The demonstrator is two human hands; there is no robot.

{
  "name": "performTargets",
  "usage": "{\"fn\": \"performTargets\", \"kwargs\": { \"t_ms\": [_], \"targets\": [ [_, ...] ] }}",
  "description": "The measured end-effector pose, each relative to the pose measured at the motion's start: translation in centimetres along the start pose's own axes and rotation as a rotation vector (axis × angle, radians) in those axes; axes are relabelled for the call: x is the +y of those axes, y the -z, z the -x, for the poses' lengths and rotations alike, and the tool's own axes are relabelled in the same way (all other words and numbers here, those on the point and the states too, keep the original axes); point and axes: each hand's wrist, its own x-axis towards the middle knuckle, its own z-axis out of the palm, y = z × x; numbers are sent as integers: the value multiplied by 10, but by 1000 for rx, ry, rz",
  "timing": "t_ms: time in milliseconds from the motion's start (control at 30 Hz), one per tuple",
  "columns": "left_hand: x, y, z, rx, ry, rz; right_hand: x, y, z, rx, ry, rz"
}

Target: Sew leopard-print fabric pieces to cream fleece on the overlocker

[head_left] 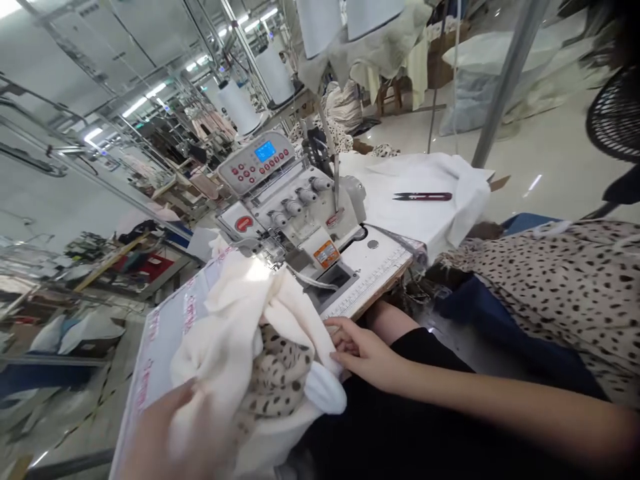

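Note:
A cream fleece garment (225, 320) with spotted fabric (280, 373) showing inside it lies bunched over the table edge and my lap. At the lower left my left hand (165, 427), smeared by motion, is on its near side with the thumb against the fleece. My right hand (357, 350) pinches the garment's right edge between curled fingers and thumb. Just beyond the cloth stands an overlock sewing machine (300, 220) with a lit blue display. Part of the fleece reaches up to the needle area, where it hides the left of the machine bed.
Thread snips (423, 197) with dark red handles lie on white cloth (400, 173) right of the machine. Spotted fabric (565, 280) is heaped at the right. A black fan (617, 113) stands at the far right, and thread cones (240, 107) rise behind the machine.

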Motion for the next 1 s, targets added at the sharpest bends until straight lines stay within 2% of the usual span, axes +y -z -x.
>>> {"fn": "performTargets", "kwargs": {
  "t_ms": [133, 200, 267, 333, 433, 500, 567, 633, 700, 833, 900, 1000],
  "targets": [
    [25, -53, -28, 87, -186, -6, -5, -4, -16, 36, 26, -50],
    [25, -65, -42, 111, -207, 9, -9, -2, -22, 5, 13, -15],
    [21, -63, -52, 63, -177, 43, -13, 2, -26, -47, -8, 55],
    [16, -52, -60, -40, -96, 94, -17, 6, -29, -68, -16, 127],
    [16, -32, -69, -175, 59, 117, -20, 9, -34, -35, 18, 205],
    [22, -24, -75, -171, 138, 73, -20, 8, -41, -9, 38, 230],
    [33, -22, -81, -113, 171, 71, -18, 7, -49, -4, 35, 187],
    [45, -26, -86, -78, 156, 120, -17, 5, -58, -48, 31, 55],
    [54, -31, -90, -100, 116, 110, -18, 4, -63, -131, 15, -123],
    [58, -41, -97, -189, -110, -8, -31, 4, -64, -196, -108, -449],
    [57, -46, -101, -142, -209, -16, -37, 4, -62, -194, -166, -577],
    [61, -56, -107, -58, -208, -7, -38, 3, -60, -193, -176, -616]
  ]
}}
